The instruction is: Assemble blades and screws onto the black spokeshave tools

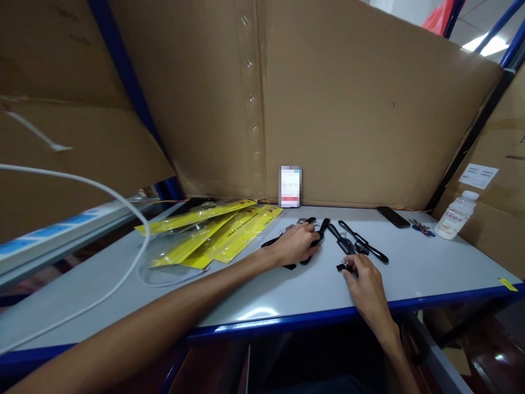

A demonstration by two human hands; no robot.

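Note:
Several black two-handled tools, which look like spokeshaves, lie on the grey tabletop [262,290]. My left hand [301,243] is over the left group, its fingers curled onto a spokeshave [324,227] whose handle sticks out past the fingertips. Parts of the other tools there are hidden beneath that hand. My right hand [366,280] pinches the near end of another spokeshave [340,241], close to a small silver screw. Just beyond it, one more spokeshave [377,254] rests slantwise on the table.
Yellow-backed clear plastic packages [229,232] are spread at the left, beside a white cable [143,241]. A lit phone [290,187] leans on the cardboard wall [348,109]. At the right are a dark phone [392,216], keys [421,228] and a white bottle [455,216].

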